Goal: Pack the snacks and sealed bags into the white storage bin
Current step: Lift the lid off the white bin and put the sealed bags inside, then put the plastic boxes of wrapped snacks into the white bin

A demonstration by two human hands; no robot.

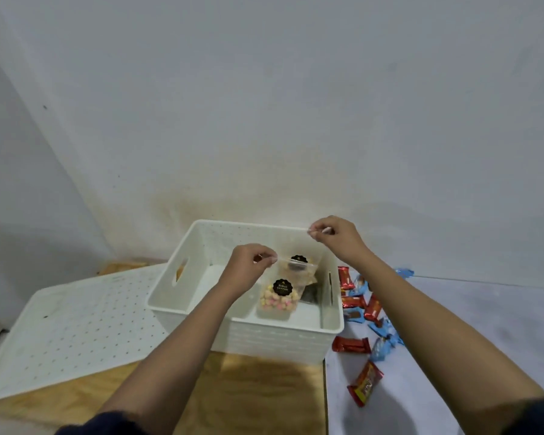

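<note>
Both hands pinch the top of a clear plastic sealed bag with a round black label [299, 262], the left hand [248, 265] at one corner and the right hand [336, 235] at the other. The bag hangs between them over the white perforated plastic storage bin [182, 312]. Below the grip, a clear bag of pastel sweets [277, 301] lies inside. Red and blue wrapped snacks [372, 309] lie under the right wrist.

Tabletop [264, 394]: I see bare wood, near centre; white sheet [484, 324] on right.
On wood: white storage bin [280, 343]; perforated white lid [76, 324] left of it.
On sheet: red packets [350, 344] and blue packets [382, 346] beside the bin.
</note>
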